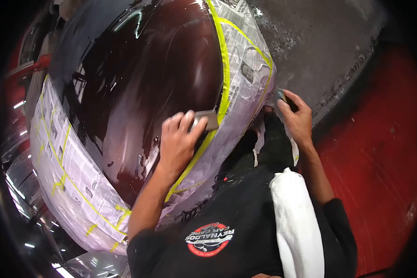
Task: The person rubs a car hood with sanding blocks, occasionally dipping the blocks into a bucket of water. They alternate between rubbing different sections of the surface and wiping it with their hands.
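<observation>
My left hand (177,139) is closed around a flat greyish sanding block (206,120), which rests on the glossy dark red car panel (171,69) beside the yellow masking tape (225,69). Water and milky streaks lie across the panel. To the right, my right hand (297,116) is raised beyond the papered edge. Its fingers are closed on a small dark object with a bluish-grey tip (281,94), whose kind I cannot tell. Newspaper (250,60) under thin plastic film covers the car on both sides of the panel, taped down in yellow.
A white towel (297,222) hangs down the front of my black shirt (245,208). Below me are a wet grey floor (306,46) and a red floor area (375,185). Shiny dark bodywork (32,199) reflects lights at the left.
</observation>
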Motion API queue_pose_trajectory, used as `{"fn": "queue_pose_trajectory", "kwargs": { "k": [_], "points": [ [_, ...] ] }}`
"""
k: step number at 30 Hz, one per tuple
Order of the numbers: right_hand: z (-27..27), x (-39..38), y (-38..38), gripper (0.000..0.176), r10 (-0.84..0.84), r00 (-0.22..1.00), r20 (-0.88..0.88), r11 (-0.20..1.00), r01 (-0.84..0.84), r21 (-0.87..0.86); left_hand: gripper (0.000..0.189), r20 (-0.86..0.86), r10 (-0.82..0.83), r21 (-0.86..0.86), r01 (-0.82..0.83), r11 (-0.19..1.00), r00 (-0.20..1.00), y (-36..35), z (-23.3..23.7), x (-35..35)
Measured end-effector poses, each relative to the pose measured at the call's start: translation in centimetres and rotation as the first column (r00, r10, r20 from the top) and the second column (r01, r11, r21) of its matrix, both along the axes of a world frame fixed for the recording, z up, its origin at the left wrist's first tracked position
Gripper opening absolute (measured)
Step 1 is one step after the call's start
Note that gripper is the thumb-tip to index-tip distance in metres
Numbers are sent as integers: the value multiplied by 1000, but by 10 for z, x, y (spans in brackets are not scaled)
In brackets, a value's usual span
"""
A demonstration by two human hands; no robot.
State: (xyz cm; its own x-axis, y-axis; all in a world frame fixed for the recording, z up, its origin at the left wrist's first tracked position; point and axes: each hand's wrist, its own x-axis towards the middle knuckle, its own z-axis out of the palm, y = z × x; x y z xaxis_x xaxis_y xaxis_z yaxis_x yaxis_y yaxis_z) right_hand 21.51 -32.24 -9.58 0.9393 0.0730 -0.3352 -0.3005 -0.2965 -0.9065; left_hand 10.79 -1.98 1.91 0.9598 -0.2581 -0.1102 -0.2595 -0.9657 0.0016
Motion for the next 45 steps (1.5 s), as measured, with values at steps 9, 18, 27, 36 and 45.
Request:
{"fn": "queue_pose_trajectory", "kwargs": {
  "k": [9,18,27,36,45],
  "points": [
    [6,55,110,40,341,696,632,923,-374,-86,45,424,490,-48,-522,852,762,24,-29,-111],
    [-7,57,121,38,403,621,672,884,-455,-110,51,516,545,16,-644,765,661,26,-43,-118],
    [12,64,170,29,278,754,595,949,-310,-50,44,525,550,5,-649,761,649,24,-42,-116],
    [3,49,163,36,279,791,545,956,-280,-84,44,548,532,27,-649,760,646,25,-43,-117],
    [1,44,161,43,282,784,554,955,-285,-83,43,551,528,1,-633,774,646,25,-42,-117]
  ]
}}
